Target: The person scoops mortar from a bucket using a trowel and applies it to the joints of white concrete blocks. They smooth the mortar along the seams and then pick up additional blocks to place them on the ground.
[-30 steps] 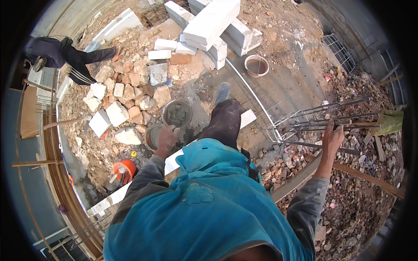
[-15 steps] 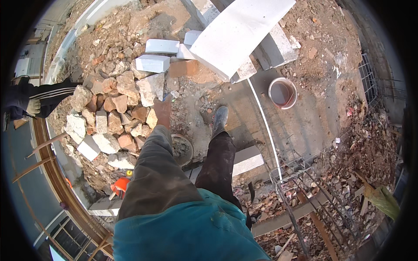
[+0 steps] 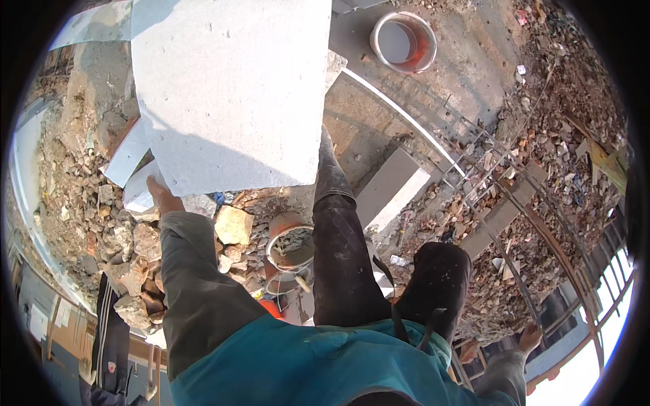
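The two hands are well apart from each other. The left hand (image 3: 164,197) is placed at the lower left corner of a large, flat-faced white block (image 3: 233,101), with its fingers at a small white rectangular block (image 3: 139,189) just beside. How far these fingers are open, and which block they hold, I cannot tell. The left arm, in a dusty grey sleeve (image 3: 196,277), reaches forward, slightly toward the left, over the pile of broken stones (image 3: 139,271). The right hand (image 3: 530,337) is low at the right side, near a cage of thin dark steel bars (image 3: 539,218); whether it is closed around a bar, I cannot tell. The right arm extends outward from the body.
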{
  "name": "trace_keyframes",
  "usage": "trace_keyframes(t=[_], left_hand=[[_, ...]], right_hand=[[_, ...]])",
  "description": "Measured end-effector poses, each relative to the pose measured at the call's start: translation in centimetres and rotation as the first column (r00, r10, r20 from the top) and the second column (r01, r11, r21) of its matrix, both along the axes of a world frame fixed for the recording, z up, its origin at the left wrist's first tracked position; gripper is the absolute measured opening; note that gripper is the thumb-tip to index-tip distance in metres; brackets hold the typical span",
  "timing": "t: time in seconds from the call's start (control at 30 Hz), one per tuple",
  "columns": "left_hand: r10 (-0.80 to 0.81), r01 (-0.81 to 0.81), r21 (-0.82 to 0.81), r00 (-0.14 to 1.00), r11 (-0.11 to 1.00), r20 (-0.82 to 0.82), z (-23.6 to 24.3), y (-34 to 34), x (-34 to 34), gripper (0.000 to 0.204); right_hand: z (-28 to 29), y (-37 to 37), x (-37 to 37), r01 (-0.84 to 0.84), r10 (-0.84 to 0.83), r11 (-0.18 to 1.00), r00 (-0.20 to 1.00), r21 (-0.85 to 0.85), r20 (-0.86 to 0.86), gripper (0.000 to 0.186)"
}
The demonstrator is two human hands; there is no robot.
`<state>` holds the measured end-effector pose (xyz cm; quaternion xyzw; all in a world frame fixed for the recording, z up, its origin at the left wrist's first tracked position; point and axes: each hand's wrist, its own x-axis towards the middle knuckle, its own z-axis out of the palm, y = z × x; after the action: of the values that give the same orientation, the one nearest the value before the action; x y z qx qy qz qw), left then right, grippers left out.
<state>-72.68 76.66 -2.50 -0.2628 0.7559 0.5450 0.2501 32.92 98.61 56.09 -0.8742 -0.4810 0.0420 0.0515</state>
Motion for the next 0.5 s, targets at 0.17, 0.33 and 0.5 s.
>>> trace_keyframes(t=[0.17, 0.33, 0.5], left_hand=[[-0.122, 0.156, -0.113, 0.956, 0.981, 0.266, 10.5, -1.1, 7.5, 0.065], [-0.271, 0.302, 0.06, 0.729, 0.951, 0.629, 24.6, 0.3, 15.3, 0.062], [-0.54, 0.381, 0.394, 0.455, 0.836, 0.708, 31.0, 8.2, 24.0, 0.056]], right_hand=[[-0.3, -0.7, 2.7, 0.651, -0.371, 0.613, 0.737, 0.448, -0.564, 0.025], [-7.1, -1.8, -2.2, 0.65, -0.337, 0.524, 0.752, 0.551, -0.567, 0.028], [-6.6, -0.2, -8.4, 0.615, -0.378, 0.533, 0.787, 0.581, -0.487, 0.031]])
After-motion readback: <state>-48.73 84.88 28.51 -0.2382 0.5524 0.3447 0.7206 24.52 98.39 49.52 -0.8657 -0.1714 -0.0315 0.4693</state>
